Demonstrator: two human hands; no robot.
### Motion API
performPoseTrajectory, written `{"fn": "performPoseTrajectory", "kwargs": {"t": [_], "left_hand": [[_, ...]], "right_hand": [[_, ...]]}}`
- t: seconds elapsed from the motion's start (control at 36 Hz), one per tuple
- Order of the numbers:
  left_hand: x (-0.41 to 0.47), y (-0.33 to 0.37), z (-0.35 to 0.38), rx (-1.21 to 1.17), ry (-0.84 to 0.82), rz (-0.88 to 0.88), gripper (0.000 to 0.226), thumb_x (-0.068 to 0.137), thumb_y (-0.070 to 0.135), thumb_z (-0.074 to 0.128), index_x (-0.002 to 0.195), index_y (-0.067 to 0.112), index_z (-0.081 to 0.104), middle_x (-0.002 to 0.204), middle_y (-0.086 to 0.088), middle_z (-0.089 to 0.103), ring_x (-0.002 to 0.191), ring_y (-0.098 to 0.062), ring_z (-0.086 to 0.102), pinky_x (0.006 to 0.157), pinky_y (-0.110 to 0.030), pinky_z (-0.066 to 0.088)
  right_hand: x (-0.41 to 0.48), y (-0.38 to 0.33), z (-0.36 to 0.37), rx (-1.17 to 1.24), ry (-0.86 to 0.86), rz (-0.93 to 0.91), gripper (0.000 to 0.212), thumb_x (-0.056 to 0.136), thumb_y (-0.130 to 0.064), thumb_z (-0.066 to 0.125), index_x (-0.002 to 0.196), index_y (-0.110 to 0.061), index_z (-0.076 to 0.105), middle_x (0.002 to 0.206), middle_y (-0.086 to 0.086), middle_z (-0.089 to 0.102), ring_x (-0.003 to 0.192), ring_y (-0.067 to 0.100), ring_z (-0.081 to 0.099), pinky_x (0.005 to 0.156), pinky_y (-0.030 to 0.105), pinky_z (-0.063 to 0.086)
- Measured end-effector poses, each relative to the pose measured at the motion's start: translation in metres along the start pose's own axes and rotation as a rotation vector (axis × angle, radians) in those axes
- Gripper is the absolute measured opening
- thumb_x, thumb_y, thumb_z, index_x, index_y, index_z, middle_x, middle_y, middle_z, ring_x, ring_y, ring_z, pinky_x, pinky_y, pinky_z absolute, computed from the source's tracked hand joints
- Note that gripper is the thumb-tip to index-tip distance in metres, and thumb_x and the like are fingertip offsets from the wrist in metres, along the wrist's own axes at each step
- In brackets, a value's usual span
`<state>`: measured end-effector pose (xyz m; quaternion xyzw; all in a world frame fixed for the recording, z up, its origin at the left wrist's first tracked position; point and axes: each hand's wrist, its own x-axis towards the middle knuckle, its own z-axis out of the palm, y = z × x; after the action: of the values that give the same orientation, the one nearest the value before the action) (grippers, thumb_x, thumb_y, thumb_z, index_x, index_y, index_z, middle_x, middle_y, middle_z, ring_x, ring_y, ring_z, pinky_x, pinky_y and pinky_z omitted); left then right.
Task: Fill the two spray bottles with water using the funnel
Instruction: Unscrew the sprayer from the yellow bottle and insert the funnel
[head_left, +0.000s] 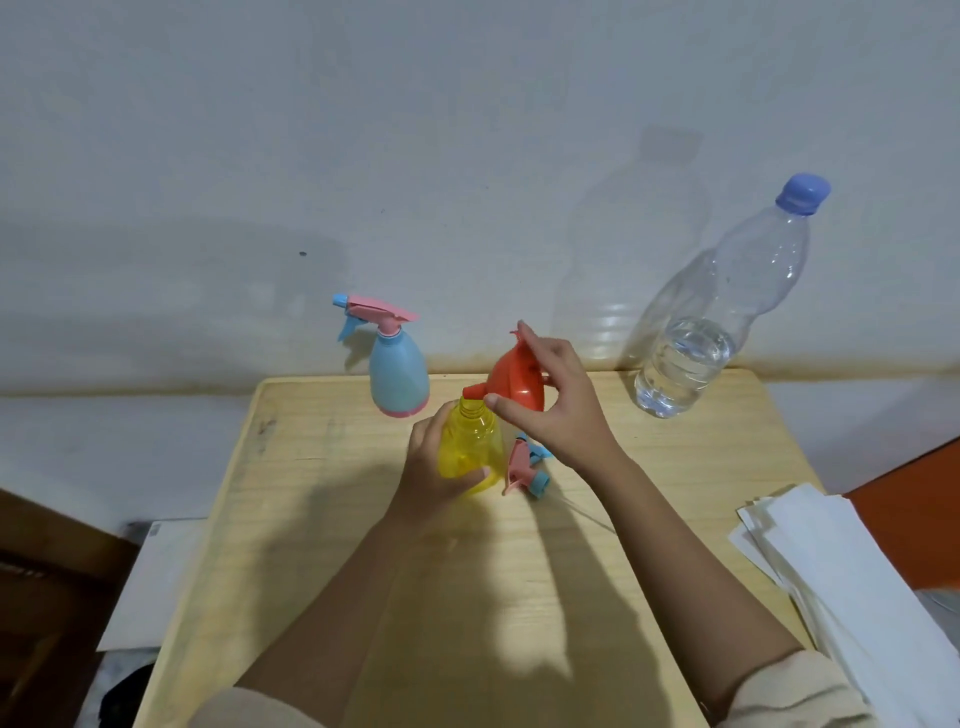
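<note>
Right hand (558, 410) pinching orange funnel (517, 376), tilting spout at yellow bottle (470, 441) mouth; left hand (434, 470) wrapping bottle; next: seating spout upright

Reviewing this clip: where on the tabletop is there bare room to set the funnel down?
Bare wood on the table left of the left hand and between the forearms. Crowded around the yellow bottle, loose sprayer head and blue spray bottle.

The table (322, 519) is pale, matt wood with visible grain. The yellow bottle (470, 447) is see-through glossy plastic; the blue bottle (397, 371) and orange funnel (517, 376) are opaque, smooth plastic. The water bottle (727, 306) is clear, shiny plastic. Matt white paper (841, 566) lies nearby.
</note>
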<state>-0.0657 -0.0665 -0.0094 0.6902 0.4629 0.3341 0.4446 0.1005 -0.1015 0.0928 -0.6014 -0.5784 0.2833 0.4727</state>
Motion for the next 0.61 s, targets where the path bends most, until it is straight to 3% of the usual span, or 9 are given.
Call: {"fn": "performPoseTrajectory", "kwargs": {"t": [0.08, 0.14, 0.22, 0.28, 0.33, 0.44, 0.56, 0.61], "left_hand": [[-0.002, -0.002, -0.002, -0.004, 0.012, -0.003, 0.090, 0.052, 0.052, 0.069, 0.134, 0.040, 0.034, 0.122, 0.006, 0.041, 0.108, 0.016, 0.041, 0.087, -0.007, 0.035], [-0.002, -0.003, -0.003, -0.011, 0.000, -0.017, 0.093, 0.053, 0.049, 0.070, 0.139, 0.031, 0.038, 0.122, 0.005, 0.044, 0.111, 0.014, 0.042, 0.090, -0.008, 0.037], [-0.002, -0.004, -0.003, -0.044, -0.002, -0.069, 0.089, 0.053, 0.046, 0.071, 0.135, 0.025, 0.043, 0.121, 0.004, 0.049, 0.115, -0.007, 0.049, 0.098, -0.032, 0.045], [-0.003, -0.004, -0.002, -0.047, 0.006, -0.080, 0.090, 0.053, 0.046, 0.071, 0.135, 0.019, 0.044, 0.123, 0.001, 0.052, 0.117, -0.014, 0.050, 0.100, -0.037, 0.045], [-0.005, -0.002, -0.001, -0.057, 0.002, -0.093, 0.087, 0.056, 0.041, 0.072, 0.135, 0.022, 0.041, 0.124, 0.001, 0.054, 0.116, -0.013, 0.051, 0.098, -0.031, 0.045], [-0.008, 0.003, 0.000, -0.099, 0.004, -0.101, 0.077, 0.063, 0.025, 0.071, 0.127, 0.041, 0.032, 0.120, 0.016, 0.053, 0.109, -0.001, 0.052, 0.082, -0.007, 0.042], [-0.008, 0.004, 0.002, -0.122, 0.035, -0.106, 0.071, 0.062, 0.022, 0.071, 0.117, 0.050, 0.035, 0.118, 0.018, 0.053, 0.109, -0.003, 0.053, 0.081, -0.008, 0.042], [-0.008, 0.004, 0.003, -0.120, 0.066, -0.081, 0.073, 0.061, 0.021, 0.073, 0.121, 0.043, 0.037, 0.117, 0.016, 0.052, 0.111, -0.003, 0.052, 0.086, -0.009, 0.041]], "right_hand": [[0.002, -0.011, 0.000, -0.185, -0.073, -0.057, 0.088, 0.067, -0.049, 0.073, 0.144, -0.032, 0.032, 0.126, -0.003, 0.041, 0.122, 0.011, 0.035, 0.102, 0.024, 0.035], [0.005, -0.019, -0.001, -0.369, -0.117, -0.120, 0.089, 0.069, -0.055, 0.072, 0.144, -0.032, 0.030, 0.128, -0.003, 0.041, 0.119, 0.013, 0.033, 0.104, 0.032, 0.033], [0.012, -0.029, 0.004, -0.599, -0.154, -0.211, 0.090, 0.070, -0.068, 0.061, 0.145, -0.029, 0.030, 0.131, -0.003, 0.042, 0.119, 0.018, 0.035, 0.101, 0.034, 0.031], [0.016, -0.033, 0.010, -0.693, -0.180, -0.247, 0.089, 0.072, -0.071, 0.056, 0.145, -0.026, 0.031, 0.135, 0.000, 0.041, 0.121, 0.022, 0.036, 0.101, 0.036, 0.033], [0.017, -0.035, 0.018, -0.724, -0.207, -0.249, 0.085, 0.076, -0.070, 0.053, 0.144, -0.023, 0.033, 0.138, 0.002, 0.039, 0.122, 0.023, 0.036, 0.101, 0.037, 0.035], [0.015, -0.035, 0.030, -0.675, -0.192, -0.242, 0.077, 0.080, -0.063, 0.056, 0.141, -0.018, 0.038, 0.134, 0.005, 0.041, 0.120, 0.023, 0.037, 0.098, 0.034, 0.037], [0.012, -0.032, 0.034, -0.624, -0.144, -0.235, 0.074, 0.079, -0.058, 0.062, 0.136, -0.014, 0.042, 0.131, 0.004, 0.045, 0.118, 0.022, 0.040, 0.095, 0.033, 0.040], [0.011, -0.031, 0.035, -0.603, -0.117, -0.237, 0.073, 0.078, -0.057, 0.063, 0.134, -0.014, 0.044, 0.130, 0.004, 0.046, 0.118, 0.022, 0.042, 0.094, 0.033, 0.041]]}}
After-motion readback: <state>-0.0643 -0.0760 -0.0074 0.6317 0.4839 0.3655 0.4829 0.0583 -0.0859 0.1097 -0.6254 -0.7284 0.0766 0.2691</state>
